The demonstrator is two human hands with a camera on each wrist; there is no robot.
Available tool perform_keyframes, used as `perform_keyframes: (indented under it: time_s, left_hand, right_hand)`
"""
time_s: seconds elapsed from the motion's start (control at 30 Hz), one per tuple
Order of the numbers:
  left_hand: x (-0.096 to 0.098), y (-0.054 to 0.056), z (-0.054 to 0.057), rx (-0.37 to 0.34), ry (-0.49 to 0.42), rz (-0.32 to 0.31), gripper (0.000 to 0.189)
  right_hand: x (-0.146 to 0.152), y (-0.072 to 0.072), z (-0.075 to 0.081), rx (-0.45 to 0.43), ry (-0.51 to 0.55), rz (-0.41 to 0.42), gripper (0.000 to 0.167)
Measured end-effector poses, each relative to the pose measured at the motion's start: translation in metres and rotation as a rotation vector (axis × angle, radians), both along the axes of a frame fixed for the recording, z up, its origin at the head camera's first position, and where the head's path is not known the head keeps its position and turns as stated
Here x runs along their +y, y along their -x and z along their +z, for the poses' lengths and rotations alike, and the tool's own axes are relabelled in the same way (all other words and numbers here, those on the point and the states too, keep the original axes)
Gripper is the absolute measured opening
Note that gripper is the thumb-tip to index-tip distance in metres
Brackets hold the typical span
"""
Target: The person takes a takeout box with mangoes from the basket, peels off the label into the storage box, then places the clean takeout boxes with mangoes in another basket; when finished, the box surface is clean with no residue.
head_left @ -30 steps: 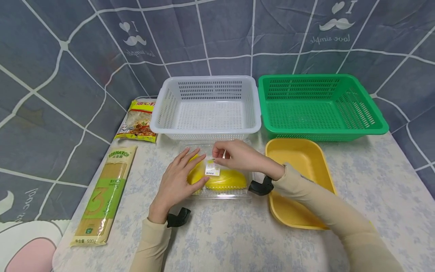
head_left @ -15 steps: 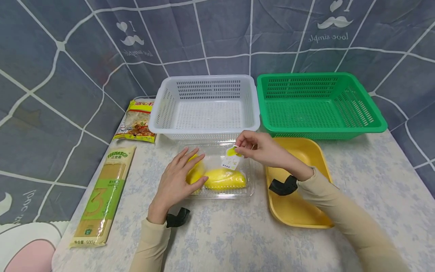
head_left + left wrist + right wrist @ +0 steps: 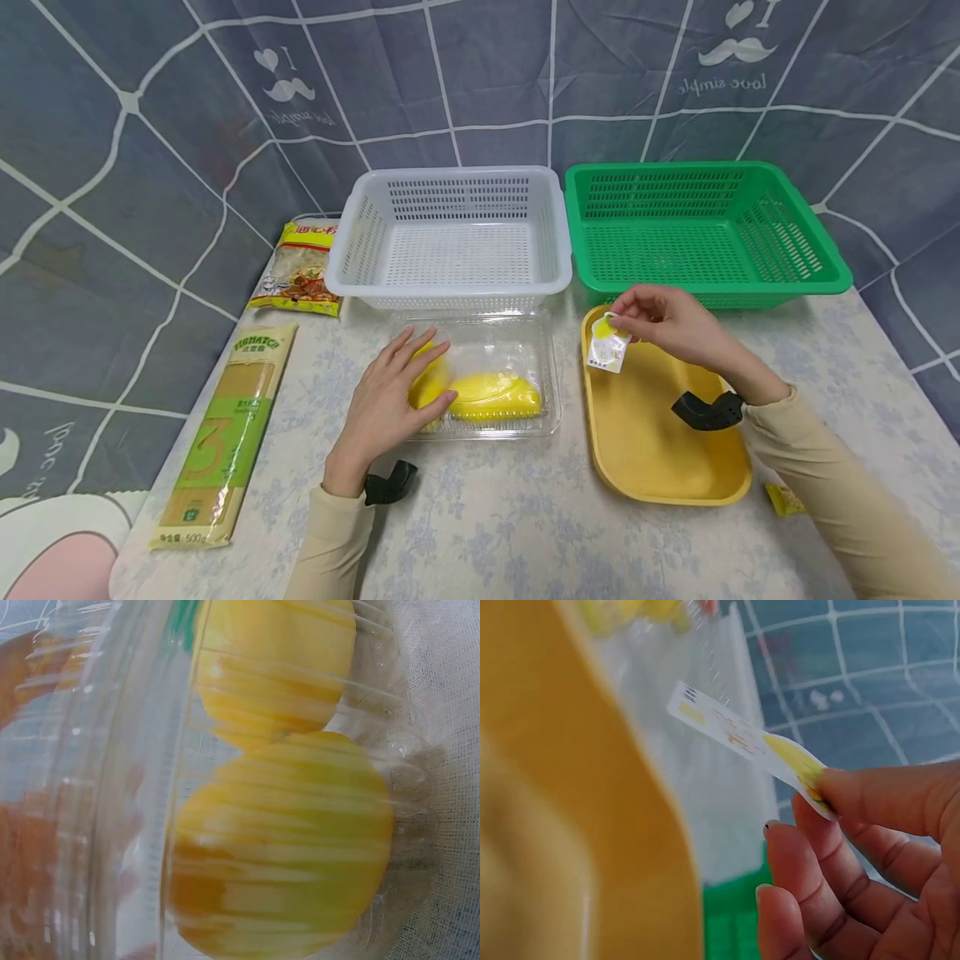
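My right hand [image 3: 686, 329] pinches a white and yellow sticker label [image 3: 608, 350] by its top edge, over the far left part of a yellow-orange plastic basin [image 3: 652, 450]. In the right wrist view the label [image 3: 739, 739] is bent near the thumb. My left hand [image 3: 393, 396] rests with spread fingers on the left side of a clear plastic clamshell box [image 3: 517, 343]. Yellow fruit [image 3: 495, 397] lies inside the box, partly hidden by the hand. Through the clear wall, the left wrist view shows two rounded yellow fruits [image 3: 285, 847].
Behind stand a white basket [image 3: 465, 250] and a green basket [image 3: 675, 250]. A pack of spaghetti [image 3: 225, 433] and a food bag [image 3: 300, 271] lie to the left. A small yellow packet [image 3: 783, 499] lies beside the right forearm.
My right hand has peeled the label off the box's lid and carried it right, over the yellow-orange basin. The left hand has stayed on the box.
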State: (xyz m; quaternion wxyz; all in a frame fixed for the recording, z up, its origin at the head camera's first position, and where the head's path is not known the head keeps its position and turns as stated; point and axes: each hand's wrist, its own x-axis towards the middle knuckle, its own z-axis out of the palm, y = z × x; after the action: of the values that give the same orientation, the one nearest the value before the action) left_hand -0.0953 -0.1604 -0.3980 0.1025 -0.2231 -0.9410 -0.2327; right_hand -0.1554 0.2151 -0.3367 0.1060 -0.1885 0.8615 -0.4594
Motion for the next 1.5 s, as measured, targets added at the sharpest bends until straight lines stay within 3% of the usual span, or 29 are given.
perform_keyframes:
  time_s: [0.37,0.7,0.9,1.2,1.5]
  left_hand:
    - [0.000,0.001,0.001,0.008,-0.017,-0.010,0.062]
    - [0.000,0.001,0.000,0.011,-0.027,-0.012,0.062]
    - [-0.001,0.001,-0.002,0.011,-0.017,-0.005,0.061]
    - [0.000,0.000,-0.001,-0.006,-0.012,0.003,0.061]
    - [0.000,0.001,-0.002,0.008,-0.022,-0.002,0.062]
  right_hand:
    - [0.021,0.004,-0.025,-0.041,-0.144,0.035,0.011]
    - [0.020,0.006,-0.040,0.050,-0.270,0.063,0.010]
    - [0.015,0.006,-0.046,0.085,-0.375,0.062,0.008]
    - [0.008,0.005,-0.048,0.060,-0.505,0.020,0.008]
    - [0.006,0.004,-0.051,0.053,-0.552,-0.014,0.011]
